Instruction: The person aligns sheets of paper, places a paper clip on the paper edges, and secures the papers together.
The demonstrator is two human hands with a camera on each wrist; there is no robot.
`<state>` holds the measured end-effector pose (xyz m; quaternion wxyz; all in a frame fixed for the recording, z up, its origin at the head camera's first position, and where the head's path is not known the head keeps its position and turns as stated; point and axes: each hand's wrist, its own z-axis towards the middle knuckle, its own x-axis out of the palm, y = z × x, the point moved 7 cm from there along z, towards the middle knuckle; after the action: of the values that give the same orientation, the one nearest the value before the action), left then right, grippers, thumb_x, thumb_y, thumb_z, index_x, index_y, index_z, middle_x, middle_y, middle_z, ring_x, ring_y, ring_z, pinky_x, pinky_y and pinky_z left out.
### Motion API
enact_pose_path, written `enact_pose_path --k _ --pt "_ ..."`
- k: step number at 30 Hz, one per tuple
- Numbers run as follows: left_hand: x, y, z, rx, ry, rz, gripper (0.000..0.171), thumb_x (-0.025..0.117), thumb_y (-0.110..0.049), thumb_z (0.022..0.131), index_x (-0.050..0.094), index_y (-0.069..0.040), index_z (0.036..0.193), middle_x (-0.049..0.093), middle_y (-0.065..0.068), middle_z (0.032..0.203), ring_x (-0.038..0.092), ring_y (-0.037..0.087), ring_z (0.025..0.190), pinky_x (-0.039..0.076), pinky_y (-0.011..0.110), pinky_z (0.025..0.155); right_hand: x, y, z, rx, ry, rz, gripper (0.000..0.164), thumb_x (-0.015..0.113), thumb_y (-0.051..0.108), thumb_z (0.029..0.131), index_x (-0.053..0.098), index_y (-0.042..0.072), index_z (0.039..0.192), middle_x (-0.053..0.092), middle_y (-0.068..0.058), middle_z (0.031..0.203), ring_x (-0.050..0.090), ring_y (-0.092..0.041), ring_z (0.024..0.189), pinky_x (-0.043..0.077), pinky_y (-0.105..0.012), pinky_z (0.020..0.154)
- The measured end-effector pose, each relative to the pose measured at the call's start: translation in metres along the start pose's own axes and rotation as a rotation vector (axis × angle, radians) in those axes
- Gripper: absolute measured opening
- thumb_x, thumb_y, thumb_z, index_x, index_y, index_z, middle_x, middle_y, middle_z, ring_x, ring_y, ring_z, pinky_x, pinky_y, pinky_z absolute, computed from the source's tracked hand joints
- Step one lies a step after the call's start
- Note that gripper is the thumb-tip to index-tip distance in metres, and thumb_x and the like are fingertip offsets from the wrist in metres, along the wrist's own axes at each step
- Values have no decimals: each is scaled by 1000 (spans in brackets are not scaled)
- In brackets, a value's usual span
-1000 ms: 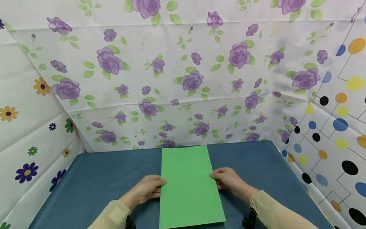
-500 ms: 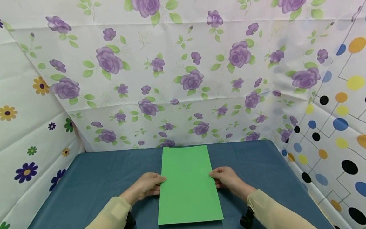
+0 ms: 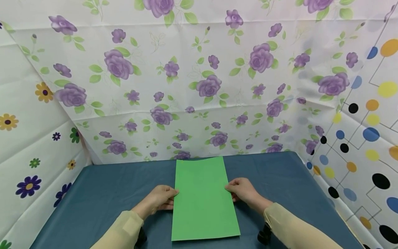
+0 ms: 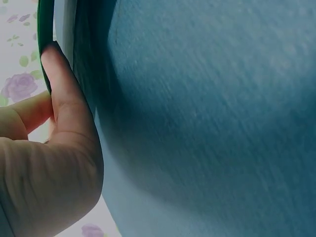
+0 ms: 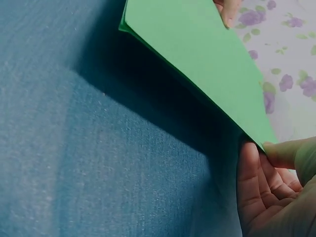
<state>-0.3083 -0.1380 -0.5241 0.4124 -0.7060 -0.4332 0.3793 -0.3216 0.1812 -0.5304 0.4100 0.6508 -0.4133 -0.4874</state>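
Note:
A smooth green sheet of paper (image 3: 203, 200) lies between my two hands in the head view, its long sides running away from me. On its left edge my left hand (image 3: 159, 199) pinches it, thumb on top. My right hand (image 3: 245, 192) pinches the opposite edge a little higher up. From the right wrist, the paper (image 5: 197, 54) shows a doubled layer along its edge and casts a dark shadow below, held above the table. In the left wrist view only a thin green strip (image 4: 45, 24) shows beside the left thumb; the paper's underside is mostly hidden.
A dark blue cloth covers the table (image 3: 118, 183) under the paper. Behind it hangs a white curtain with purple roses (image 3: 136, 103). Patterned sheets also close off the left side (image 3: 18, 155) and the right side (image 3: 385, 162).
The paper's near edge has moved slightly away from me, up in the head view. Both hands have risen a little with it, and the right has shifted left. The pinch holds on.

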Motion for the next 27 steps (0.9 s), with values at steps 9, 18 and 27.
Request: enact_pose_path --k 9,18,27 --pt "-4 -1 1 20 -37 93 26 64 -22 104 68 1 93 62 15 84 67 21 68 63 38 68 2 -1 9 13 -13 -34 14 72 14 97 74 -1 99 68 -12 78 62 -19 57 58 -36 54" --pt "-4 -3 5 29 -44 181 32 64 -23 104 67 1 82 65 15 75 65 19 59 61 37 59 5 0 13 3 4 -79 12 71 11 97 74 -1 96 67 -12 72 61 -19 54 57 -35 50" --pt "-2 -6 5 49 -30 250 37 64 -21 104 66 2 75 65 15 69 61 18 54 58 34 53 7 5 12 -1 8 -137 10 72 8 96 73 -2 95 67 -14 72 62 -20 53 58 -35 49"
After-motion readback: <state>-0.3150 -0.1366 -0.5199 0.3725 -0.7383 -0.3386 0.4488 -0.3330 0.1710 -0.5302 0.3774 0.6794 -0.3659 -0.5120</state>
